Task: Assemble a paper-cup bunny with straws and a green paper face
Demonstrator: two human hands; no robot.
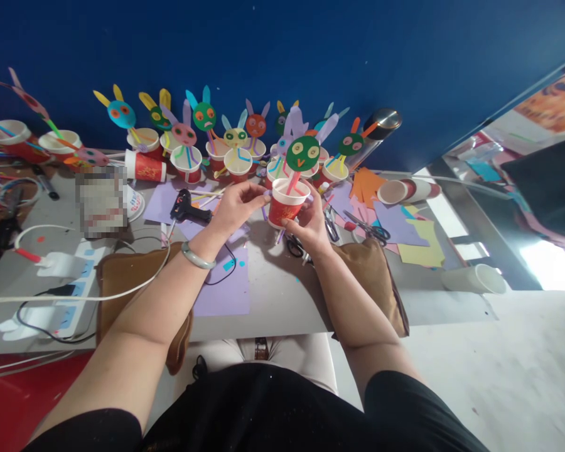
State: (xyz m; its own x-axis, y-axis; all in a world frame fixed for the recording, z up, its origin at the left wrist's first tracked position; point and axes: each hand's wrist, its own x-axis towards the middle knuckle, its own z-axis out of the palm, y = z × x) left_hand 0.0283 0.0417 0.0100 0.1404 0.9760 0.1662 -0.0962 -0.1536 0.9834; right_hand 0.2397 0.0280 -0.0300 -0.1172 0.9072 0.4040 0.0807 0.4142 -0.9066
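Observation:
My right hand is wrapped round a red paper cup with a white rim, held above the table. From the cup rises a paper rabbit with a green face, yellow eyes and lilac ears, on a pink stem. Just left of the cup is my left hand, thumb and fingertips pinched together near its rim. A small purple bit shows at those fingertips, too small to make out. Behind the cup stand several similar red cups with paper rabbits, among them a blue-faced rabbit.
A black glue gun lies left on purple paper. Scissors and coloured paper sheets are on the right. A power strip with cables sits at left. Brown cushions lie under my forearms. A steel flask leans behind.

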